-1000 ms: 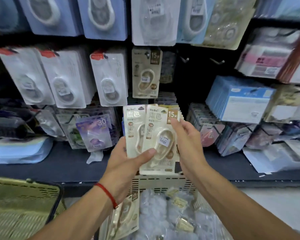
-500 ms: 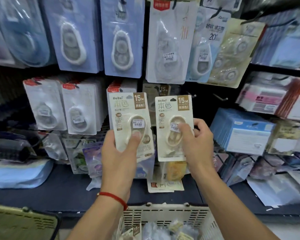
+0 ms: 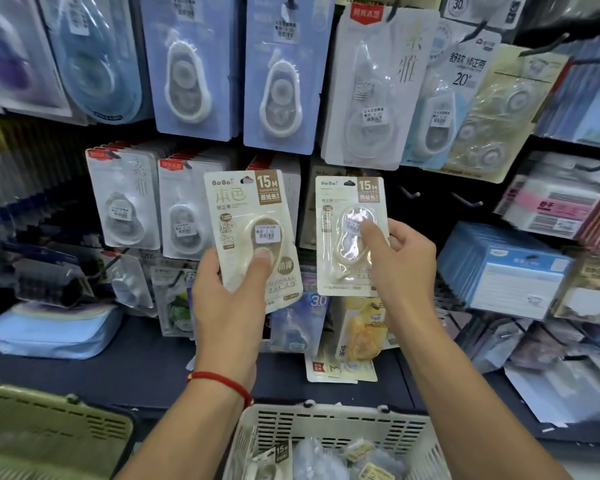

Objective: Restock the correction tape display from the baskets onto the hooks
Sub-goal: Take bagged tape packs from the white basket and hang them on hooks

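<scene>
The display wall (image 3: 430,209) fills the upper frame, dark-backed and hung with rows of carded correction tapes: blue-carded packs (image 3: 194,67) along the top row, white red-tabbed packs (image 3: 125,199) in the middle row at left, and a stack of blue boxed items (image 3: 510,271) at the right edge. Two bare hooks (image 3: 409,194) project from the wall just right of the right-hand pack. A dark shelf (image 3: 136,368) runs along the foot of the wall, with a pale blue pouch (image 3: 56,330) lying near its left edge. Below the shelf front, an olive basket (image 3: 49,431) occupies the lower left corner of the frame and a white basket (image 3: 329,424) sits at bottom centre, holding further wrapped packs. The left hand (image 3: 229,306), with a red string bracelet (image 3: 222,382) on its wrist, grips the left beige 15M pack (image 3: 246,216) by its lower half; the thumb presses the front of the blister and the fingers curl behind the card. This pack is tilted slightly to the left and overlaps the middle row. The right hand (image 3: 402,265) pinches the right beige 15M pack (image 3: 349,216) at its right edge, thumb on the blister front, fingers curled behind. This pack stands upright, held against the middle row of the wall; whether its hang hole is on a hook cannot be determined.
</scene>
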The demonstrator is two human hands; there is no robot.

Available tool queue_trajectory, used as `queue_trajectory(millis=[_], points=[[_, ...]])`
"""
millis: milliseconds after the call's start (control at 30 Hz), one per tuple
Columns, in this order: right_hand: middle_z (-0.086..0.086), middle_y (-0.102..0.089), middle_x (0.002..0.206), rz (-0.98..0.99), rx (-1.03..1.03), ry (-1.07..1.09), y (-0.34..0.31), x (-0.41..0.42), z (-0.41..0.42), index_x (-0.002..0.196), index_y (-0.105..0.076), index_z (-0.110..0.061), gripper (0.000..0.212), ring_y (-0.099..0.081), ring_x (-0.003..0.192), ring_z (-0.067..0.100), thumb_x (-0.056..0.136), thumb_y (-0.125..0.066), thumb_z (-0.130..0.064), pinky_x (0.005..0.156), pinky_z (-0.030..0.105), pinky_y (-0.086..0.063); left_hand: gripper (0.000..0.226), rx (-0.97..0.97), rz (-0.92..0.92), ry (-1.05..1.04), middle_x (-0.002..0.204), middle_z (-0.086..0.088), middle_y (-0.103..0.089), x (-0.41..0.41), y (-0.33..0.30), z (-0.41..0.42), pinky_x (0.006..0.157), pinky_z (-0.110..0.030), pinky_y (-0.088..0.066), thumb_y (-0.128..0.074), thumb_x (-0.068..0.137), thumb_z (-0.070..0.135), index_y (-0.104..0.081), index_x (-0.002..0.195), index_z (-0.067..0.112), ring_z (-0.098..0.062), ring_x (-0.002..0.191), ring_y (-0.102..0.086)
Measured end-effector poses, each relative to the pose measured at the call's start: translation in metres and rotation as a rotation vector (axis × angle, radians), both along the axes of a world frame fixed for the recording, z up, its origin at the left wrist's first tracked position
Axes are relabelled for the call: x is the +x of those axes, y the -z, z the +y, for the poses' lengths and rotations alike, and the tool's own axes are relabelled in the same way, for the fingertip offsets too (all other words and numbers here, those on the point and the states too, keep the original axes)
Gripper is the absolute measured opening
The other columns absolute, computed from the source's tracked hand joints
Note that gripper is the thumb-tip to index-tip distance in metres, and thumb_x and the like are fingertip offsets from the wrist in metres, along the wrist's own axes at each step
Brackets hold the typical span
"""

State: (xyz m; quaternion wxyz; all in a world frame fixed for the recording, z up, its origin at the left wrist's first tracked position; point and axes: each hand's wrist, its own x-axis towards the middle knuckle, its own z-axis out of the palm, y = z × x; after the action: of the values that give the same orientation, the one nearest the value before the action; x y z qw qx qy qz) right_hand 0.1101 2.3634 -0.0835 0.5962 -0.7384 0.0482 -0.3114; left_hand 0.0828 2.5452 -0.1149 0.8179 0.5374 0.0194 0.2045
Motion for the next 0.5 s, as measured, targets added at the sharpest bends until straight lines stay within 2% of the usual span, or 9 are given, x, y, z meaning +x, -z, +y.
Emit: queue_trajectory(millis=[100,167,200,233,267,300,367,433,500], points=[[0.001,-0.071,0.068,0.004,-0.046,0.042,0.0,0.008,0.0,0.083,-0.074,-0.02,0.031,-0.058,0.058,0.027,0.088,-0.069,-0.05,0.057,0.043,-0.051,0.021,-0.021,0.002,-0.002,0.1,0.019,-0.079,0.0,-0.001,0.001,0.061,-0.015,-0.058,-0.074,0.096,0.016,-0.07,0.114,0.025,-0.001,0.087,-0.076],[-0.01,-0.055,0.052,0.04,-0.104,0.082,0.004,0.025,-0.002,0.064,-0.06,-0.02,0.039,-0.044,0.048,0.005,0.092,-0.069,-0.046,0.054,0.032,-0.039,0.02,-0.034,0.006,-0.009,0.099,0.019,-0.079,0.0,-0.003,0.0,0.06,-0.015,-0.058,-0.074,0.096,0.015,-0.07,0.113,0.025,0.0,0.086,-0.076],[-0.016,-0.051,0.051,0.063,-0.144,0.089,0.005,0.034,-0.002,0.064,-0.057,-0.026,0.038,-0.045,0.051,0.001,0.095,-0.068,-0.045,0.056,0.031,-0.037,0.02,-0.045,0.008,-0.006,0.098,0.02,-0.079,0.0,-0.003,-0.002,0.06,-0.016,-0.058,-0.073,0.096,0.014,-0.069,0.113,0.024,0.0,0.086,-0.076],[-0.02,-0.057,0.06,0.098,-0.18,0.083,0.006,0.044,-0.003,0.076,-0.063,-0.03,0.028,-0.053,0.063,-0.001,0.098,-0.065,-0.045,0.062,0.031,-0.041,0.02,-0.059,0.015,0.003,0.098,0.02,-0.079,0.001,-0.003,-0.004,0.059,-0.017,-0.058,-0.072,0.097,0.012,-0.069,0.113,0.024,-0.001,0.086,-0.077],[-0.019,-0.067,0.081,0.141,-0.224,0.077,0.008,0.052,-0.004,0.098,-0.07,-0.026,0.023,-0.063,0.086,0.007,0.101,-0.062,-0.047,0.073,0.033,-0.046,0.02,-0.075,0.029,0.011,0.097,0.019,-0.079,0.002,-0.003,-0.006,0.059,-0.018,-0.059,-0.071,0.097,0.011,-0.069,0.113,0.023,-0.001,0.085,-0.077],[-0.005,-0.072,0.11,0.19,-0.273,0.078,0.01,0.059,-0.005,0.127,-0.067,-0.019,0.038,-0.064,0.111,0.019,0.104,-0.058,-0.048,0.088,0.037,-0.049,0.021,-0.09,0.048,0.019,0.096,0.018,-0.079,0.003,-0.003,-0.009,0.059,-0.019,-0.059,-0.071,0.097,0.01,-0.07,0.113,0.023,-0.002,0.085,-0.077],[0.015,-0.056,0.147,0.277,-0.375,0.098,0.014,0.068,-0.008,0.156,-0.043,-0.009,0.065,-0.05,0.138,0.034,0.107,-0.051,-0.05,0.107,0.042,-0.043,0.021,-0.102,0.086,0.042,0.096,0.015,-0.08,0.006,-0.001,-0.016,0.06,-0.022,-0.06,-0.071,0.096,0.01,-0.071,0.111,0.024,-0.006,0.086,-0.077],[0.018,-0.045,0.153,0.307,-0.42,0.122,0.016,0.065,-0.009,0.16,-0.035,-0.009,0.069,-0.045,0.14,0.035,0.107,-0.047,-0.051,0.11,0.044,-0.039,0.022,-0.076,0.103,0.063,0.095,0.014,-0.079,0.008,0.0,-0.023,0.062,-0.023,-0.06,-0.07,0.096,0.009,-0.071,0.111,0.025,-0.007,0.087,-0.077],[0.007,-0.059,0.138,0.232,-0.37,0.046,0.016,0.056,-0.015,0.143,-0.056,-0.02,0.049,-0.057,0.125,0.025,0.106,-0.047,-0.051,0.101,0.041,-0.047,0.025,-0.043,0.099,0.074,0.098,0.013,-0.08,0.01,-0.001,-0.029,0.066,-0.024,-0.062,-0.069,0.095,0.007,-0.07,0.112,0.025,-0.007,0.089,-0.077]])
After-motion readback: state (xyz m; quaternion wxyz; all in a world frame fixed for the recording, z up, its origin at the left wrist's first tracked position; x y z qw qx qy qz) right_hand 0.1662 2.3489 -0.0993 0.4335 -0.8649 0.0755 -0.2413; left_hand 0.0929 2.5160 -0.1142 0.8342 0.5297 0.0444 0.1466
